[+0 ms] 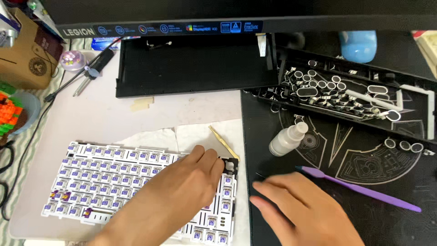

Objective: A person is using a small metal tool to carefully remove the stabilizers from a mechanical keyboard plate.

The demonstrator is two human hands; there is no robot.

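Note:
A white keyboard plate [104, 177] full of purple-stemmed switches lies on white paper towels. My left hand [177, 200] rests flat across its right part, fingertips near the plate's top right corner. My right hand [296, 209], blurred, hovers with fingers spread over the black desk mat [318, 150], just right of the keyboard; it holds nothing I can see. A gold-coloured tweezer [224, 142] lies just beyond my left fingertips. A purple pry tool [364, 189] lies on the mat to the right of my right hand.
A small white spray bottle [287, 139] stands on the mat. An empty black keyboard case [191, 64] lies at the back, beside a black tray [346, 91] of several keycaps. A monitor edge, cardboard box, pen and blue object ring the desk.

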